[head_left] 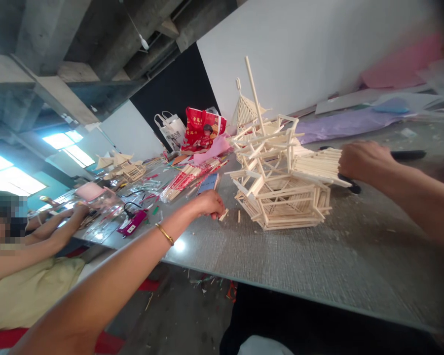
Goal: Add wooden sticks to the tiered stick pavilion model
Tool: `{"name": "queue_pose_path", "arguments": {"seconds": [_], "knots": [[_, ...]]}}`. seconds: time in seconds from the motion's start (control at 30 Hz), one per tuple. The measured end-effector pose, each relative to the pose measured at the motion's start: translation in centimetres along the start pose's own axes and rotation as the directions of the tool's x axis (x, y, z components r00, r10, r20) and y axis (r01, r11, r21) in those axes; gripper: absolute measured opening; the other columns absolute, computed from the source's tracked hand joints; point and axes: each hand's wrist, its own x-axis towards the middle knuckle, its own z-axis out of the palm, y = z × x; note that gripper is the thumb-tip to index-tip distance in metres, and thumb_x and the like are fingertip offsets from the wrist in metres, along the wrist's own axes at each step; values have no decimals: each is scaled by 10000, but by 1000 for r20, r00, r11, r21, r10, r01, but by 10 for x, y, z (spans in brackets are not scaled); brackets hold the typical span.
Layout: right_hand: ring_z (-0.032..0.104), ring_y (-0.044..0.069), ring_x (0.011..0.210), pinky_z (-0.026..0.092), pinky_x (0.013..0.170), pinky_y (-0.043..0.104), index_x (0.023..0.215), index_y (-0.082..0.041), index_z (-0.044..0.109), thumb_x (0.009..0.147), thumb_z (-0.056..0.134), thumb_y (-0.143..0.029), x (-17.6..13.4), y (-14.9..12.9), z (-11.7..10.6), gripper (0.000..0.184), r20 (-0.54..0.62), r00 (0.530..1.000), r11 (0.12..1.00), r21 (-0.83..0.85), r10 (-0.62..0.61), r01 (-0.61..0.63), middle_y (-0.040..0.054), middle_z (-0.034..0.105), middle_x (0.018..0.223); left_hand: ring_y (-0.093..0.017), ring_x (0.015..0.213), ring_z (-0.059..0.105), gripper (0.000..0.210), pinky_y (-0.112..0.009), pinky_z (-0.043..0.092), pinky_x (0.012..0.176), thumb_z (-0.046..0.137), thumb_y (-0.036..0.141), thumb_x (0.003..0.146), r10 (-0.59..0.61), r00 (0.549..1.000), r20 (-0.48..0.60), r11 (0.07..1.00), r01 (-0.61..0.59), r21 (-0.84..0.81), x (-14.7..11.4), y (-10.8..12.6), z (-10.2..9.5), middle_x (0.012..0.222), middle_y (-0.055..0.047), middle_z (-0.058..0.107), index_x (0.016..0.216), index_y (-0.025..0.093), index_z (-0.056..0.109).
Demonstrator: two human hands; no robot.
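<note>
Nearest, the left forearm [114, 283] leads to the left hand [209, 203], thumb and fingers pinching short stick pieces [224, 215]. Just right, a loose stick [239, 216] lies near-to-far, left of the stick-built pavilion model [286, 195]; the right hand [366, 160], grip unclear, is farther.

This looked like a craft workshop in a bare building: raw concrete beams [52, 29] crossed overhead and a bulb [144, 44] hung from a cord. The long table [192, 246] carried a stick model [290, 204], other models [131, 171], bundled sticks [183, 181] and a power strip [132, 223]; a co-worker [33, 291] sat along it.
</note>
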Motion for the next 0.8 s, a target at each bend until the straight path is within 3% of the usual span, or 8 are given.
{"name": "queue_pose_path", "arguments": {"seconds": [0.5, 0.8], "knots": [[516, 305, 1002, 387, 658, 364, 786, -202, 470, 758, 412, -217, -8, -3, -4, 66, 39, 999, 998, -55, -29, 31, 124, 557, 1100, -89, 614, 576, 206, -251, 501, 582, 566, 322, 865, -6, 1000, 21, 997, 4, 71, -2, 5, -3, 744, 15, 618, 827, 123, 607], [509, 325, 1025, 403, 664, 364, 853, -201, 498, 771, 434, -181, -8, -3, -4, 106, 75, 996, 997, -70, -36, 42, 128, 559, 1122, -91, 632, 583, 199, -251, 505, 587, 563, 314, 867, 11, 999, 47, 998, -14, 67, -7, 7, -4, 760, 11, 620, 833, 122, 604]]}}
